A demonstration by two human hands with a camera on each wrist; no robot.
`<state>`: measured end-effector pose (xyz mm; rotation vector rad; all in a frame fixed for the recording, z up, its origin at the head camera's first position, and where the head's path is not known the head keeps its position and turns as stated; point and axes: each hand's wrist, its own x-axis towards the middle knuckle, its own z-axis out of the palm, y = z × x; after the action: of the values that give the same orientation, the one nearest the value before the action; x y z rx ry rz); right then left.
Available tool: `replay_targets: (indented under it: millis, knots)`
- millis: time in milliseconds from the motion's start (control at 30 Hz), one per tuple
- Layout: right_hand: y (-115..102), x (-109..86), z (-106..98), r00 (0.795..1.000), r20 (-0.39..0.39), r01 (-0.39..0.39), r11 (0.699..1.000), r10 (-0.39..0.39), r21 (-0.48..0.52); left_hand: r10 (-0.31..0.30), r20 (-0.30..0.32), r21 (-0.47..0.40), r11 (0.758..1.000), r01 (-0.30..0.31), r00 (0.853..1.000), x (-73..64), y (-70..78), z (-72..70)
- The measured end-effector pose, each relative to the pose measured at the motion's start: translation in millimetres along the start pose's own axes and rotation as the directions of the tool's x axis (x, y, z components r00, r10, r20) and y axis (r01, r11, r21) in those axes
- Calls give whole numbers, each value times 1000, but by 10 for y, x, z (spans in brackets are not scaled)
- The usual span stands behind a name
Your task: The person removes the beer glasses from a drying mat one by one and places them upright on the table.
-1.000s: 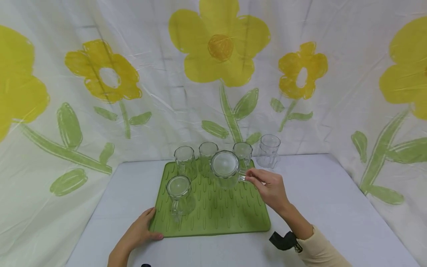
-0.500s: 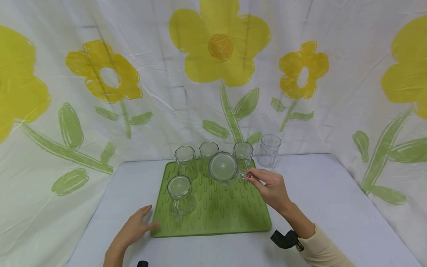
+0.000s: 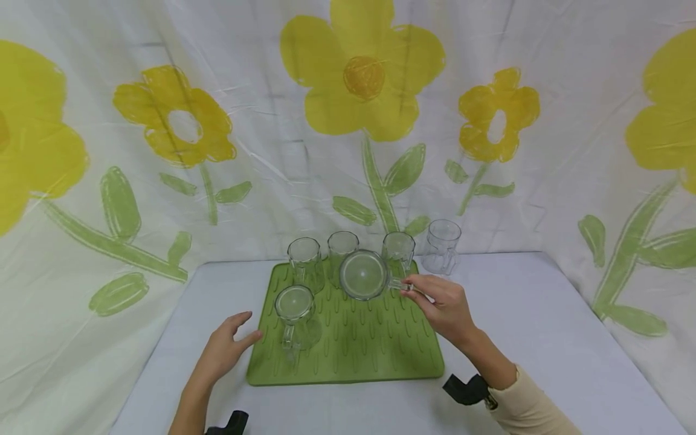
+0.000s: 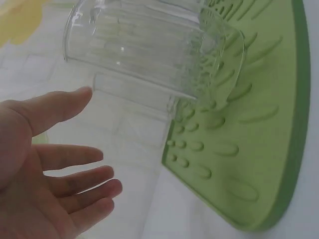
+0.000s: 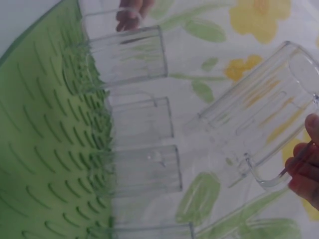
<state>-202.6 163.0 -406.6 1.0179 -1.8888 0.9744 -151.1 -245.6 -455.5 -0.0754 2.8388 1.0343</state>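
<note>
My right hand (image 3: 443, 302) pinches the handle of a clear glass mug (image 3: 364, 275) in the air over the green drying mat (image 3: 353, 356). The mug's round end faces the head camera; in the right wrist view the mug (image 5: 259, 109) is tilted, apart from the others. At the mat's left edge my left hand (image 3: 225, 347) is raised with fingers spread and nothing in them. Nearest to it, a second glass mug (image 3: 295, 305) stands upside down on the mat, its handle toward me. The left wrist view has this mug (image 4: 144, 50) just beyond my thumb.
Along the mat's back edge stand three more glass mugs, at left (image 3: 306, 263), middle (image 3: 341, 244) and right (image 3: 399, 246). Another mug (image 3: 441, 248) is on the white table (image 3: 505, 314) behind the mat's right corner. A flowered curtain (image 3: 261, 169) hangs behind.
My left hand has let go of the mat's corner and lifted up and forward. The held mug has tipped so its round end faces the camera more squarely; my right hand barely moved.
</note>
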Motion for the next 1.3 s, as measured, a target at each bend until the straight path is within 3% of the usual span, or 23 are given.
replay_targets:
  millis: [333, 667, 1067, 1300]
  knots:
    - [-4, 49, -19, 999, -4, 38, 999, -38, -35, 73, -113, 0, 997, -74, 991, 44, 199, -25]
    - [42, 170, -35, 991, 36, 133, 989, -131, -70, 135, -194, -85, 985, -153, 972, 65, 382, -122]
    - [91, 211, -27, 985, 19, 174, 984, -173, -45, 248, -249, -242, 920, -308, 936, 121, 574, -146]
    - [101, 218, -13, 979, -9, 204, 979, -204, -15, 263, -232, -341, 880, -331, 937, 130, 748, -128]
